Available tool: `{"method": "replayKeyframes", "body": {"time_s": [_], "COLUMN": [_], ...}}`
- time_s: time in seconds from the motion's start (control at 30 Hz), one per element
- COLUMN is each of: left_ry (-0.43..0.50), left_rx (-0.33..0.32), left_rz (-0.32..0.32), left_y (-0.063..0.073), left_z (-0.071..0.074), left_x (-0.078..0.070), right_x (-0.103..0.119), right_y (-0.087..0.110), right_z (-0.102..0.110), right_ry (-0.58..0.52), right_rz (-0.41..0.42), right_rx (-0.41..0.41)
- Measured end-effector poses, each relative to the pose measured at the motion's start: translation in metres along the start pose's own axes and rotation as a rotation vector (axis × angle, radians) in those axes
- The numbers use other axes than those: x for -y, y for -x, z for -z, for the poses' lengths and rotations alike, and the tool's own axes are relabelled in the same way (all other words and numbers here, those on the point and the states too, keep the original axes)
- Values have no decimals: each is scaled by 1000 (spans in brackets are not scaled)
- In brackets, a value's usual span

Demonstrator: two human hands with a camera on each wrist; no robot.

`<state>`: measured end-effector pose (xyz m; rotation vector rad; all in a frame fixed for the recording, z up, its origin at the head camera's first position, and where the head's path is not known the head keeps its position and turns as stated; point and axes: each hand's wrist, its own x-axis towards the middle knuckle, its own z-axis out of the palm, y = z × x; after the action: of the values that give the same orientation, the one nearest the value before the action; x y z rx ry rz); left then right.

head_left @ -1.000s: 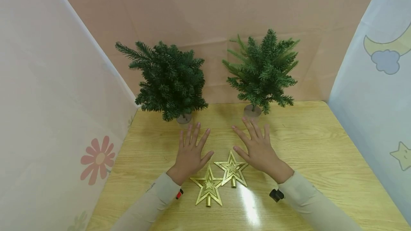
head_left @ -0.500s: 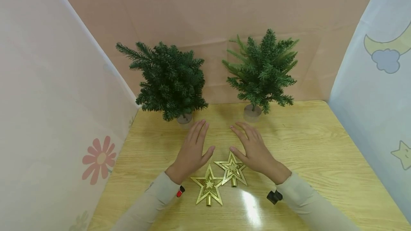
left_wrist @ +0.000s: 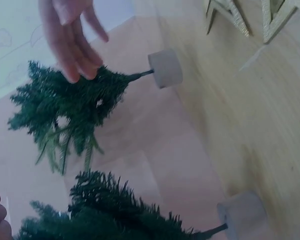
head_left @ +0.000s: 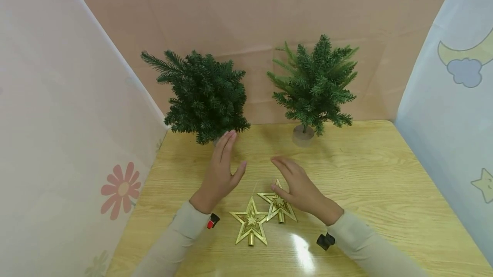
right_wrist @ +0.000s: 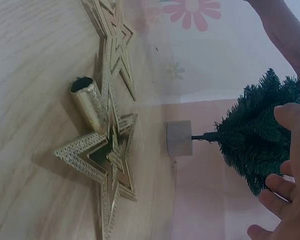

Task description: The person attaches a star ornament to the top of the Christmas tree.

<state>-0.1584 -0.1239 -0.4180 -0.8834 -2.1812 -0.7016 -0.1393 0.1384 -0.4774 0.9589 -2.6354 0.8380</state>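
Gold star tree toppers (head_left: 251, 221) lie between our left hand (head_left: 217, 178) and right hand (head_left: 304, 189), held apart, fingers extended, gripping nothing, with artificial fir trees (head_left: 206, 97) beyond; we seem to be reaching, and grasping would call for curled fingers.

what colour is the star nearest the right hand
That star is gold; its colour shows best in the head view.

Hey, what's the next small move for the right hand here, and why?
Probably lower the right hand to pinch the farther gold star: in the head view the hand overlaps that star, yet the right wrist view shows it raised above it, holding nothing.
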Motion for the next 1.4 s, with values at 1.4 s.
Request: {"method": "replayKeyframes", "body": {"time_s": [1.4], "left_ry": [-69], "left_rx": [-309], "left_rz": [253], "left_y": [2], "left_z": [41], "left_x": [49], "right_x": [38], "right_y": [32], "right_z": [-60], "right_ry": [-40], "right_rz": [48], "right_rx": [301]}}
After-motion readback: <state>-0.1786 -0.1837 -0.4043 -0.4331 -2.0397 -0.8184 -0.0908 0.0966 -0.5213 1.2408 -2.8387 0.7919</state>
